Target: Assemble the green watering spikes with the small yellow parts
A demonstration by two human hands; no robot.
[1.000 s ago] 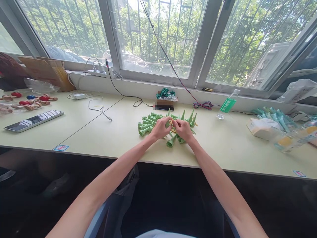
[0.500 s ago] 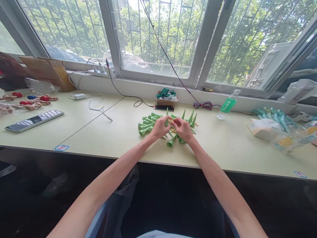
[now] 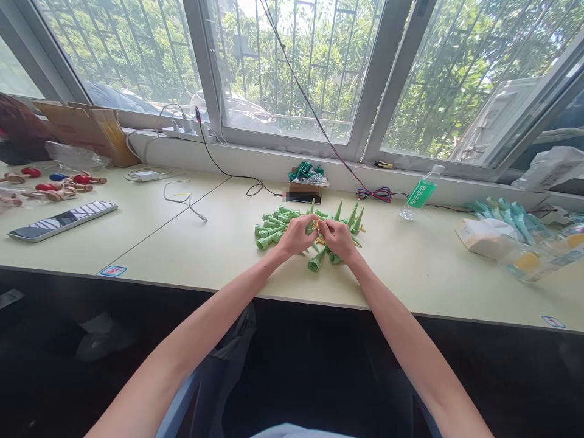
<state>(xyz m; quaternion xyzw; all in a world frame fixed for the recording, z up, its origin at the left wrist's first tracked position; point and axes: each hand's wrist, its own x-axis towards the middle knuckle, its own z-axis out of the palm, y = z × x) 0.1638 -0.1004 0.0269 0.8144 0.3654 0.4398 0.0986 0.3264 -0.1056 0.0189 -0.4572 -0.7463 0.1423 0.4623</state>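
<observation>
My left hand (image 3: 296, 236) is closed in a pinch around a green plant watering spike (image 3: 312, 207), whose pointed tip stands up above the fingers. My right hand (image 3: 336, 237) meets it, fingers curled on a small yellow valve (image 3: 316, 224) at the spike's side. Much of both pieces is hidden by the fingers. Several more green spikes (image 3: 270, 234) lie heaped to the left. Others, some upright with yellow valves fitted, stand right of the hands, such as one spike (image 3: 357, 222). A loose-lying spike (image 3: 314, 264) points its wide end toward me.
A green-labelled bottle (image 3: 418, 193) stands to the right, with a tissue pack (image 3: 484, 236) beyond it. Behind the hands sit a small box (image 3: 305, 181) and a dark phone (image 3: 308, 198). Wooden toys (image 3: 59, 190) and a flat glossy device (image 3: 64, 221) lie far left.
Both hands stay together in nearly the same spot. The held spike's tip has shifted slightly right, and the left fingers have loosened a little, showing more of the yellow valve.
</observation>
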